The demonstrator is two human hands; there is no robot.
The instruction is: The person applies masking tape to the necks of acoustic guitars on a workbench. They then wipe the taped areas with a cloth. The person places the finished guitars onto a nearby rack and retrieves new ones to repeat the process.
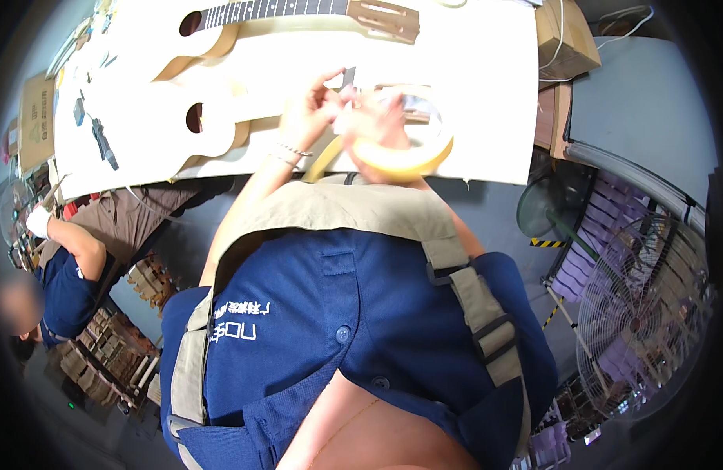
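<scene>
Tape roll (pixel 404 153), yellowish, hangs around our right hand (pixel 381 117) above the white table (pixel 487 94), at twelve o'clock from our chest. Our left hand (pixel 306 110) pinches the tape end with fingertips closed. Two unfinished guitars (pixel 220 125) lie at ten o'clock.

Navy short-sleeved shirt (pixel 353 313) with buttons, khaki apron straps (pixel 471 298) over it, thin bracelet (pixel 292 149) just above the apron.
</scene>
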